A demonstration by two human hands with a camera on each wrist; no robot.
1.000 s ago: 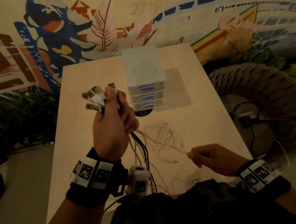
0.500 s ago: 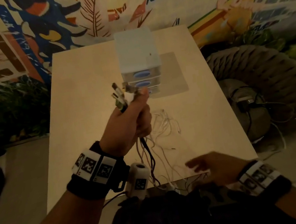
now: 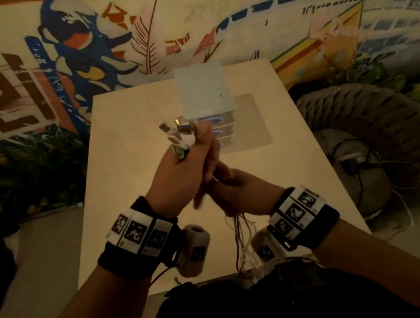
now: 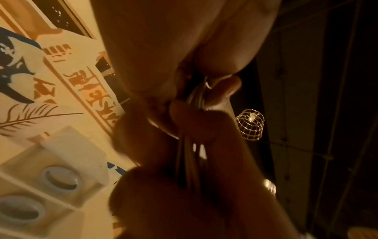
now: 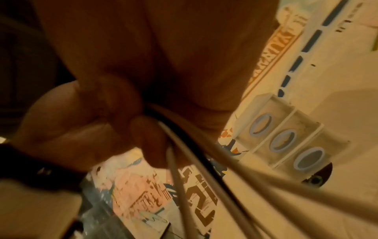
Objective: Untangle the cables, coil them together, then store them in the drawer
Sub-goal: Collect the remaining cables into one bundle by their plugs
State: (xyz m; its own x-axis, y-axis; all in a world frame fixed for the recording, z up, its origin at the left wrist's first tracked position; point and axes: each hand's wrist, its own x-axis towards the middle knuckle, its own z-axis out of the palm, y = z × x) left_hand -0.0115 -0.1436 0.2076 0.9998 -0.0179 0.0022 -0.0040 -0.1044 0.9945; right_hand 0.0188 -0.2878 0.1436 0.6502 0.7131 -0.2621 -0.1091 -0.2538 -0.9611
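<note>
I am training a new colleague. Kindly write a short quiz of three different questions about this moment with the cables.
1. True or false: the left hand grips the cables with the connector ends sticking up above the fist.
2. The right hand holds the cables: A) above the left hand, B) just below it, C) flat on the table.
3. Fill in: the drawer unit shows ___ drawer fronts in the right wrist view, all closed.

Key: 1 true; 2 B; 3 three.
</note>
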